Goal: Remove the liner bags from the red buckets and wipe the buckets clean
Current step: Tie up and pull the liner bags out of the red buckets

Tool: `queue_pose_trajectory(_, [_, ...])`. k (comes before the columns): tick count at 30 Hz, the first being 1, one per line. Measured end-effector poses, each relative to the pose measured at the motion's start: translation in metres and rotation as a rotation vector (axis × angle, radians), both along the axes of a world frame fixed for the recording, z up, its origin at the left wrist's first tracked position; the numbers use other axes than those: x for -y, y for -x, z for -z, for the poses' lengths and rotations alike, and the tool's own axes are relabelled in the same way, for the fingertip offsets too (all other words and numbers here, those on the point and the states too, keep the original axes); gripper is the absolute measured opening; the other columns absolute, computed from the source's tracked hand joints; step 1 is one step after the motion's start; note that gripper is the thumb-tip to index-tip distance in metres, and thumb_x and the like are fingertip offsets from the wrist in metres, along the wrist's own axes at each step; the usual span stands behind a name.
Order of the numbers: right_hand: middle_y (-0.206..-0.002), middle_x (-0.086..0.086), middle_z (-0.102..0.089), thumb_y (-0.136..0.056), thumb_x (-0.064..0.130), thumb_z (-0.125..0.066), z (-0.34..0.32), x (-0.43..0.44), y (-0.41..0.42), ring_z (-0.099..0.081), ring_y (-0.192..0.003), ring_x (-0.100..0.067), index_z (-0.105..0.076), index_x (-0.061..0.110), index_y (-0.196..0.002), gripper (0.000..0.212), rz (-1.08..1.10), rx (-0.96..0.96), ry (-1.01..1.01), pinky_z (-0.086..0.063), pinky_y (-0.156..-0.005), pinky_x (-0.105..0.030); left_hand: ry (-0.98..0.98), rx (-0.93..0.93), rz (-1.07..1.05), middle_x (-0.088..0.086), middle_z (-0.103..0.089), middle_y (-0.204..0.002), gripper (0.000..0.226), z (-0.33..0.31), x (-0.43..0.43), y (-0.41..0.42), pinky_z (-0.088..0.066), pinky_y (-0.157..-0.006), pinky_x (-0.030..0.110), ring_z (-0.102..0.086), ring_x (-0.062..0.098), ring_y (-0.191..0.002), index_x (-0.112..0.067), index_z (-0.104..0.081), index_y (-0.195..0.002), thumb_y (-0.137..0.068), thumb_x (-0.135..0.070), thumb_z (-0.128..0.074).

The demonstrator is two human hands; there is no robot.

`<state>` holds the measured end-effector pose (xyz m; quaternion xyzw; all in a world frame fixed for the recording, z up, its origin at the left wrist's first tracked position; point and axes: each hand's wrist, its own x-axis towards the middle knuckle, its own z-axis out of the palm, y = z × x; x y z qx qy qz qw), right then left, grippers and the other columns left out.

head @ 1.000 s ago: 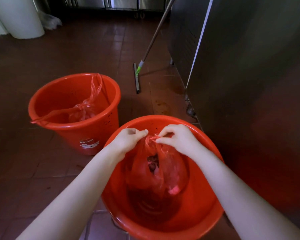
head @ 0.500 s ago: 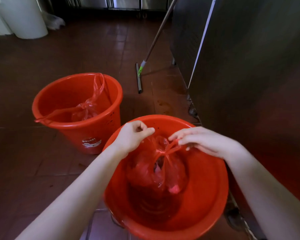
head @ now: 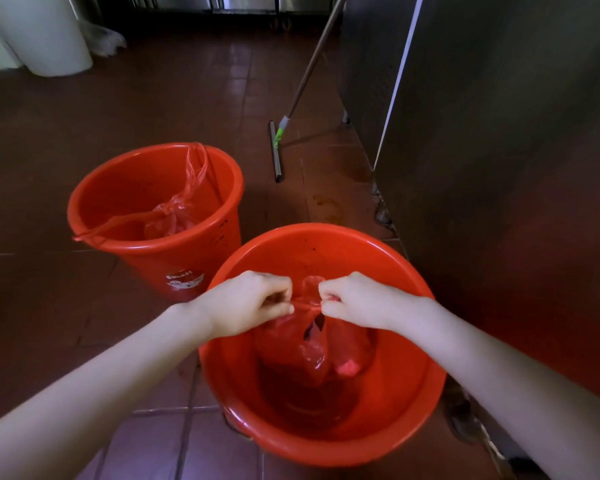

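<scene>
Front-centre: round red plastic bucket (head: 402,358) on brown tiled floor (head: 66,306), just L of tall steel cabinet (head: 499,168). In it: thin red plastic liner bag (head: 284,341). Behind-L, apart: second round red plastic bucket (head: 146,265) w/ second thin plastic liner bag (head: 168,218) inside. Further back: long-handled metal floor squeegee (head: 277,157) nr cabinet; white round bin (head: 42,36) far back L.

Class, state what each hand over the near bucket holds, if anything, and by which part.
The left hand and right hand both pinch the red liner bag by its twisted top strands.
</scene>
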<state>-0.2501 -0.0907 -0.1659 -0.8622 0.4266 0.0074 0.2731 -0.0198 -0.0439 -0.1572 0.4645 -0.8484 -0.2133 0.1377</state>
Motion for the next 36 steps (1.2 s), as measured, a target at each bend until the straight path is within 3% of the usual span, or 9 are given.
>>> queue_pose_trajectory(6, [-0.071, 0.006, -0.047, -0.081, 0.044, -0.047, 0.005, -0.013, 0.025, -0.055, -0.072, -0.021, -0.044, 0.034, -0.078, 0.011, -0.027, -0.145, 0.041, -0.050, -0.067, -0.038, 0.103, 0.198, 0.009, -0.015, -0.050, -0.081, 0.018, -0.003, -0.004, -0.020, -0.046, -0.065, 0.029, -0.047, 0.002, -0.073, -0.028, -0.048, -0.082, -0.092, -0.040, -0.058])
queue_pose_trajectory(13, [-0.071, 0.004, -0.048, -0.087, 0.038, -0.048, 0.004, -0.022, 0.041, -0.049, -0.066, -0.021, -0.051, 0.024, -0.081, 0.016, 0.045, -0.270, 0.055, -0.041, -0.063, -0.034, 0.070, 0.173, -0.103, -0.015, -0.054, -0.077, 0.018, 0.001, -0.010, -0.047, -0.051, -0.065, 0.038, -0.056, 0.008, -0.070, -0.026, -0.053, -0.080, -0.089, -0.040, -0.061])
queue_pose_trajectory(19, [-0.077, 0.003, -0.056, -0.088, 0.041, -0.055, 0.000, -0.016, 0.024, -0.056, -0.075, -0.027, -0.045, 0.026, -0.078, 0.021, 0.065, -0.268, 0.095, -0.041, -0.062, -0.034, -0.011, -0.115, -0.252, -0.017, -0.068, -0.093, 0.010, -0.001, -0.017, -0.041, -0.047, -0.085, 0.023, -0.062, 0.000, -0.092, -0.030, -0.069, -0.091, -0.084, -0.025, -0.074])
queue_pose_trajectory(22, [-0.113, 0.005, -0.057, -0.084, 0.049, -0.062, 0.004, -0.015, 0.026, -0.062, -0.087, -0.023, -0.049, 0.034, -0.095, 0.023, 0.134, -0.167, 0.154, -0.051, -0.075, -0.036, 0.088, -0.088, -0.367, -0.008, -0.063, -0.114, 0.030, 0.001, -0.034, -0.062, -0.046, -0.092, 0.028, -0.059, 0.013, -0.104, -0.022, -0.072, -0.103, -0.080, -0.002, -0.071])
queue_pose_trajectory(24, [-0.152, 0.001, -0.023, -0.083, 0.050, -0.066, 0.012, -0.015, 0.022, -0.062, -0.103, -0.027, -0.047, 0.041, -0.120, 0.043, 0.127, -0.199, 0.176, -0.052, -0.090, -0.039, 0.065, -0.091, -0.409, -0.004, -0.057, -0.123, 0.040, 0.000, -0.046, -0.071, -0.048, -0.092, 0.029, -0.058, 0.015, -0.109, -0.019, -0.073, -0.105, -0.079, 0.010, -0.065])
queue_pose_trajectory(25, [-0.158, 0.003, -0.008, -0.082, 0.049, -0.067, 0.015, -0.015, 0.018, -0.058, -0.114, -0.028, -0.044, 0.042, -0.129, 0.053, 0.108, -0.201, 0.174, -0.049, -0.097, -0.040, 0.055, -0.094, -0.407, -0.003, -0.056, -0.126, 0.041, 0.000, -0.049, -0.073, -0.047, -0.095, 0.028, -0.057, 0.014, -0.114, -0.018, -0.073, -0.106, -0.079, 0.011, -0.065])
queue_pose_trajectory(28, [-0.156, 0.001, -0.019, -0.079, 0.052, -0.067, 0.026, -0.020, 0.000, -0.037, -0.136, -0.024, -0.038, 0.040, -0.140, 0.068, -0.060, -0.238, 0.216, -0.032, -0.111, -0.039, -0.037, -0.076, -0.349, -0.005, -0.051, -0.138, 0.040, -0.006, -0.052, -0.082, -0.042, -0.107, 0.032, -0.045, 0.012, -0.132, -0.019, -0.072, -0.112, -0.079, 0.003, -0.073])
queue_pose_trajectory(32, [-0.131, 0.001, -0.046, -0.080, 0.048, -0.066, 0.046, -0.032, -0.016, -0.054, -0.118, -0.029, -0.036, 0.038, -0.139, 0.067, -0.115, -0.413, 0.156, -0.044, -0.095, -0.040, -0.232, -0.050, -0.310, -0.010, -0.043, -0.147, 0.058, -0.014, -0.048, -0.102, -0.040, -0.108, 0.029, -0.033, 0.005, -0.140, -0.031, -0.066, -0.121, -0.070, -0.012, -0.086])
queue_pose_trajectory(36, [-0.116, -0.001, -0.051, -0.091, 0.039, -0.057, 0.059, -0.034, -0.017, -0.062, -0.105, -0.031, -0.049, 0.032, -0.126, 0.037, -0.064, -0.379, 0.093, -0.048, -0.084, -0.038, -0.183, -0.089, -0.316, -0.006, -0.043, -0.148, 0.067, -0.002, -0.056, -0.102, -0.046, -0.104, 0.040, -0.037, 0.010, -0.139, -0.033, -0.058, -0.131, -0.068, -0.034, -0.084])
